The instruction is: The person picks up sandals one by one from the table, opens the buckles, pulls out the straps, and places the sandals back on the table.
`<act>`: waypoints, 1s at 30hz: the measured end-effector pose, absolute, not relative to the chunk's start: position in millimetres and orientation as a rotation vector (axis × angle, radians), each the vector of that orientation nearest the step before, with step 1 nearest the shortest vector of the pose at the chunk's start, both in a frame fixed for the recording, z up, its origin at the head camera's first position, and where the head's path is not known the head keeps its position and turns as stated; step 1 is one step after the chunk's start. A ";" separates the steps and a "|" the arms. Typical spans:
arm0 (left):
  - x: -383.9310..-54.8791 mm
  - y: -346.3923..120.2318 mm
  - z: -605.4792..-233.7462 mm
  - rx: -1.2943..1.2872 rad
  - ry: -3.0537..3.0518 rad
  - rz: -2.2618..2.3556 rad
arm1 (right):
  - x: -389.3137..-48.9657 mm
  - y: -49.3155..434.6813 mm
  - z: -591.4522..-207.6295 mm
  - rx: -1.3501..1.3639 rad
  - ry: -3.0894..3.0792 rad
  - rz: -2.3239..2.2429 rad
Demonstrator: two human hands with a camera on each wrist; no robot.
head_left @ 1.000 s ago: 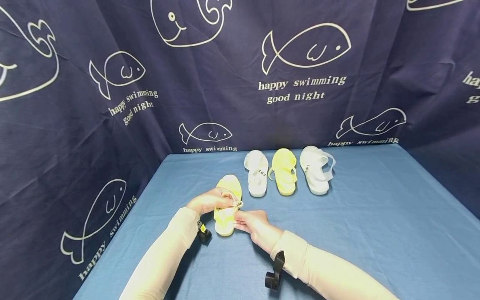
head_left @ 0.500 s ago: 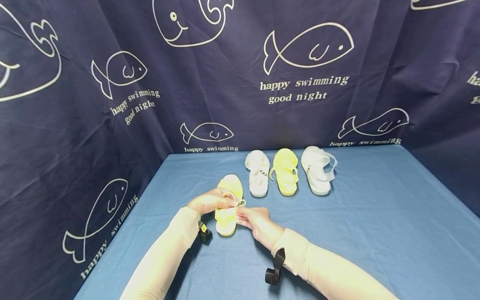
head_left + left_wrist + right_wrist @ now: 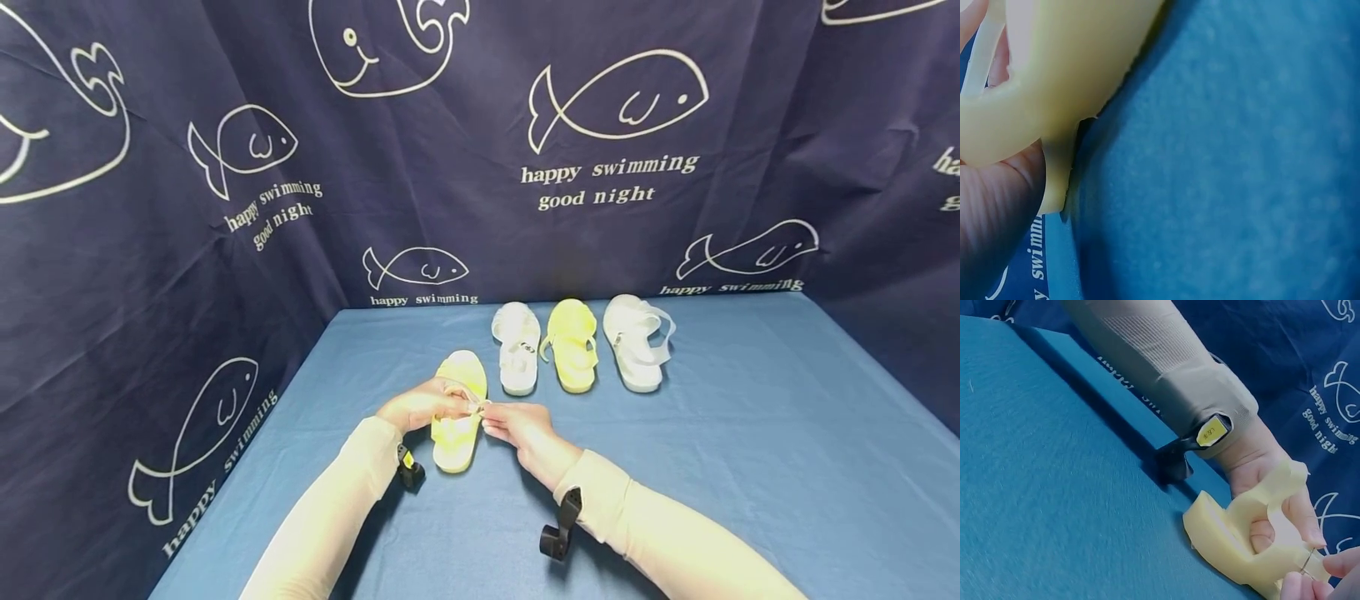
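A pale yellow sandal (image 3: 453,454) lies toward the left of the blue table, toe pointing away. My left hand (image 3: 426,406) reaches over it from the left and pinches its strap near a thin metal buckle (image 3: 1307,561). From the other side, my right hand (image 3: 527,432) pinches the strap end at that buckle, fingertips almost meeting the left ones. The left wrist view has the sandal's underside and strap (image 3: 1057,165) close up, with part of the left hand (image 3: 997,219) beneath. Fingers hide much of the buckle.
Behind to the right stand a white sandal (image 3: 517,371), another yellow sandal (image 3: 573,321) and a second white sandal (image 3: 637,379) in a row. A dark blue curtain (image 3: 480,200) with fish drawings hangs along the table's back and sides.
My right hand has moved up along the sandal's right side to the strap and buckle, taking hold of the strap end that stuck out as a loop. The left hand stays put.
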State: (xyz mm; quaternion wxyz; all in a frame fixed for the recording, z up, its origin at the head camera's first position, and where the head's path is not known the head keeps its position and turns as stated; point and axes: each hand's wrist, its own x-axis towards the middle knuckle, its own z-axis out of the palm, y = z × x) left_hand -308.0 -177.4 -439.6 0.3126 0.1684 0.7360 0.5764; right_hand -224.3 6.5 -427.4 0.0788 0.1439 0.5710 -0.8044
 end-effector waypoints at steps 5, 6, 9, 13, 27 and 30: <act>-307.2 -175.6 -440.6 0.446 1.963 1.480 | -228.1 9.9 -427.8 0.444 1.779 -2.331; -307.3 -175.2 -440.5 0.445 1.968 1.476 | -228.9 10.7 -427.9 0.444 1.793 -2.318; -308.3 -174.5 -440.2 0.446 1.980 1.471 | -231.4 12.5 -427.4 0.436 1.809 -2.299; -310.1 -173.8 -440.0 0.440 1.988 1.470 | -234.5 14.6 -426.4 0.379 1.835 -2.281; -307.7 -177.9 -440.8 0.399 1.982 1.483 | -232.4 25.9 -420.0 0.215 1.920 -2.102; -307.8 -177.3 -441.3 0.400 1.980 1.491 | -232.7 24.7 -421.8 0.194 1.915 -2.118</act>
